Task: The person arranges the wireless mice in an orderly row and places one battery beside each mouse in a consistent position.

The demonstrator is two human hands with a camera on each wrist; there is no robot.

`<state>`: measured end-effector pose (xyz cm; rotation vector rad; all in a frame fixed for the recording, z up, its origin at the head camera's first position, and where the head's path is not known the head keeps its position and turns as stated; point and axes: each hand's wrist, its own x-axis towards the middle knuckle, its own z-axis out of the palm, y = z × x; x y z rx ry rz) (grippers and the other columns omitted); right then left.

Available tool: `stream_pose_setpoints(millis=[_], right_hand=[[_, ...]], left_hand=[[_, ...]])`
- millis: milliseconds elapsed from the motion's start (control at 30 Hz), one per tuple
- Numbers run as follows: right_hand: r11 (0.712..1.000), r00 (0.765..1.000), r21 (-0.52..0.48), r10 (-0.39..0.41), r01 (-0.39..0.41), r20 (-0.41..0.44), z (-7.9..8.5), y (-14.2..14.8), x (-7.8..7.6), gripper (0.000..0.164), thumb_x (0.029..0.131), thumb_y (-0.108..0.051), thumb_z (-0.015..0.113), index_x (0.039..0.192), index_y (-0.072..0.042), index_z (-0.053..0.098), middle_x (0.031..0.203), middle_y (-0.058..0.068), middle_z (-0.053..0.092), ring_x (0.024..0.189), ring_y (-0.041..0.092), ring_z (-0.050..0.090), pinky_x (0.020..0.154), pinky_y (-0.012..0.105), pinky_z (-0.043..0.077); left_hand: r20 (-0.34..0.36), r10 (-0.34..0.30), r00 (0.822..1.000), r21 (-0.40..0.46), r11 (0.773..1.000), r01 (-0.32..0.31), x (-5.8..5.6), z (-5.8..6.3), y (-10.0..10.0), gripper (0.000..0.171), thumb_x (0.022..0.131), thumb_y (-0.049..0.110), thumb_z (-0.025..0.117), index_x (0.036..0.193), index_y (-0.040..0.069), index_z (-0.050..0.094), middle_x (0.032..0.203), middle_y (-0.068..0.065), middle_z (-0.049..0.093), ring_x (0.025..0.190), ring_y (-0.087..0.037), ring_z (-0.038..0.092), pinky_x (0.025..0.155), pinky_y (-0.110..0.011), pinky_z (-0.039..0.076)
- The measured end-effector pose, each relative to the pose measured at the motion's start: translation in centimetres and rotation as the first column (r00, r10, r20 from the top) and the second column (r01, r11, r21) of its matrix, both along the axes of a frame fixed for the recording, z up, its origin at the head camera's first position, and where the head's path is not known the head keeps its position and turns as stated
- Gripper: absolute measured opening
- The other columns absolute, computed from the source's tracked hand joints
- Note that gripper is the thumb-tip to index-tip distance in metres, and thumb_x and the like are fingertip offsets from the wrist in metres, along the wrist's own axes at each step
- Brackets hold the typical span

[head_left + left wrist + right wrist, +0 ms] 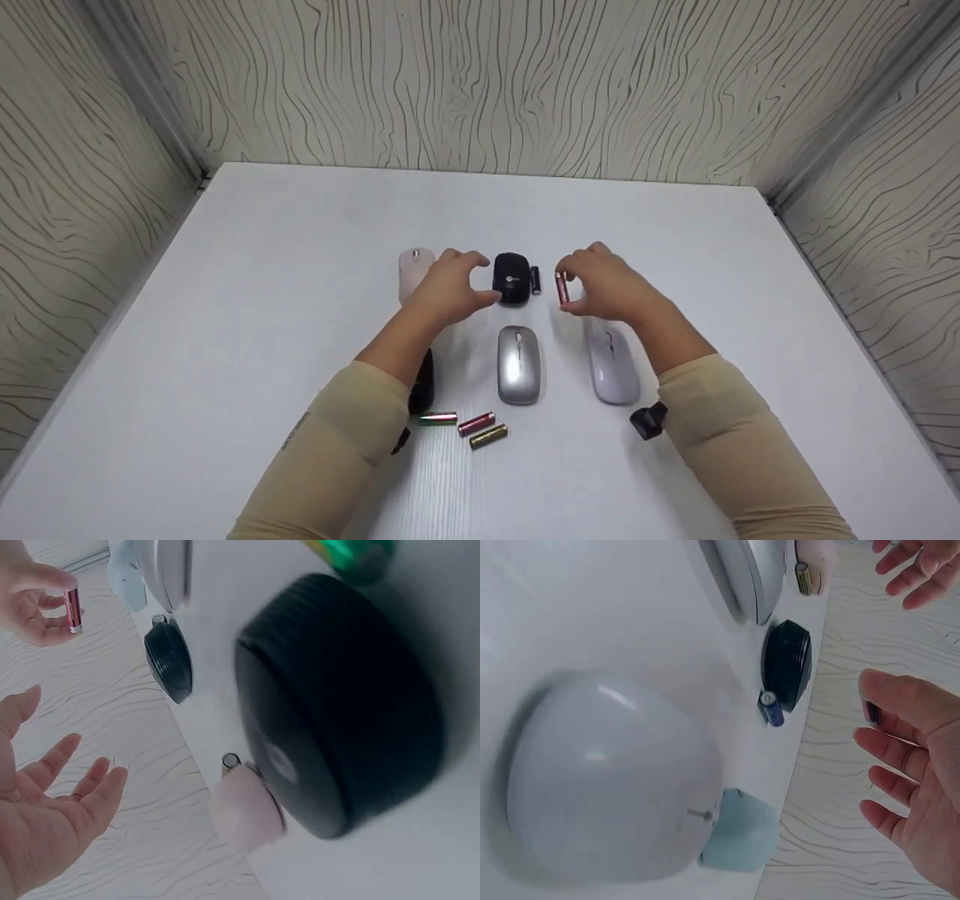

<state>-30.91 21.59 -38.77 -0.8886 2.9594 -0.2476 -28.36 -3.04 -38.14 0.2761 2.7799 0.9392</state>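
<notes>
My right hand (pixel 606 283) pinches a red battery (pixel 562 289) upright between thumb and fingertip, above the table. In the right wrist view, the thumb partly hides this battery (pixel 871 712). The left hand (pixel 448 289) hovers with thumb and fingers spread, holding nothing, just left of a black mouse (pixel 511 277). A dark blue battery (pixel 535 280) lies against that mouse's right side. Partly behind the left hand is a pink mouse (pixel 413 270), with a gold-ended battery (pixel 231 761) beside it in the left wrist view.
Nearer on the white table are a silver mouse (pixel 518 367), a pale lavender mouse (pixel 615 371) and another black mouse (pixel 424 382), partly under the left forearm. Green (pixel 438 419), red (pixel 477 424) and gold (pixel 489 436) batteries lie in front. The right wrist view shows a light blue mouse (pixel 741 832).
</notes>
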Motion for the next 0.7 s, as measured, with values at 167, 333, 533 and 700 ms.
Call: stream_pose_setpoints(millis=[167, 333, 533, 700], right_hand=[[0.994, 0.993, -0.006, -0.112, 0.112, 0.038, 0.5, 2.3, -0.9, 0.047, 0.073, -0.028, 0.076, 0.111, -0.007, 0.059, 0.099, 0.008, 0.062, 0.096, 0.026, 0.045, 0.082, 0.043, 0.042], [0.975, 0.97, 0.011, -0.222, 0.222, 0.097, 0.5, 4.1, -1.7, 0.049, 0.074, -0.025, 0.075, 0.115, -0.005, 0.057, 0.101, 0.009, 0.061, 0.097, 0.026, 0.044, 0.083, 0.044, 0.042], [0.955, 0.945, 0.011, -0.296, 0.298, 0.135, -0.1, 5.9, -2.6, 0.048, 0.074, -0.02, 0.076, 0.115, -0.004, 0.057, 0.102, 0.011, 0.06, 0.098, 0.029, 0.044, 0.084, 0.048, 0.041], [0.942, 0.927, 0.036, -0.335, 0.333, 0.168, -0.8, 7.2, -2.9, 0.048, 0.075, -0.021, 0.074, 0.116, -0.004, 0.055, 0.104, 0.013, 0.059, 0.098, 0.03, 0.043, 0.083, 0.049, 0.042]], left_hand=[[0.018, -0.028, 0.999, -0.003, 1.0, 0.028, -0.5, 0.3, 1.9, 0.054, 0.082, 0.037, 0.066, 0.129, 0.018, 0.05, 0.131, -0.01, 0.043, 0.119, -0.026, 0.044, 0.096, -0.037, 0.039], [0.001, -0.044, 0.999, 0.007, 0.999, 0.044, -1.0, 0.4, 3.3, 0.053, 0.082, 0.034, 0.067, 0.128, 0.014, 0.051, 0.126, -0.012, 0.045, 0.115, -0.025, 0.045, 0.095, -0.036, 0.041], [-0.02, -0.036, 0.999, -0.003, 0.999, 0.036, -1.3, 0.1, 3.8, 0.052, 0.081, 0.033, 0.067, 0.127, 0.015, 0.051, 0.125, -0.012, 0.045, 0.113, -0.025, 0.045, 0.093, -0.038, 0.042], [-0.013, -0.027, 1.0, 0.005, 1.0, 0.027, -1.3, -0.6, 4.1, 0.053, 0.081, 0.033, 0.068, 0.128, 0.015, 0.051, 0.125, -0.012, 0.046, 0.112, -0.025, 0.046, 0.092, -0.037, 0.043]])
